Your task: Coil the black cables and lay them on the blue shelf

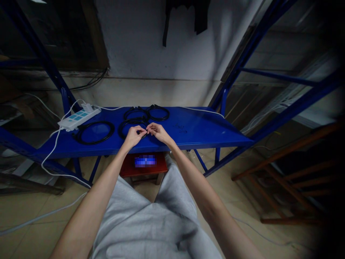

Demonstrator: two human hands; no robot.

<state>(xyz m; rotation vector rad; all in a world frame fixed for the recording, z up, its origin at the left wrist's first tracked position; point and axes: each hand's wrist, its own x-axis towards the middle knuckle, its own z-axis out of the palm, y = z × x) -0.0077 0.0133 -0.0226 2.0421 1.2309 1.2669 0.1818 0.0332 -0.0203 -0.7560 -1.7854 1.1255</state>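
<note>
Both hands meet over the front edge of a blue shelf [188,135], at a coiled black cable [122,130]. My left hand [134,135] is closed, with thumb and fingers pinched on a dark part of this cable. Close beside it on the right, my right hand [157,131] also pinches at the cable, fingertips nearly touching those of my left hand. The exact part between the fingertips is too small to make out. Two more black coils, one at the back [159,113] and one left of it [129,113], lie behind my hands.
Another black coil [97,132] lies on the shelf's left side, near a white power strip [79,118] with white cords. Small dark pieces [183,130] lie right of my hands. Blue posts flank the shelf. A red stool [128,171] stands below; a wooden chair [280,190] is at right.
</note>
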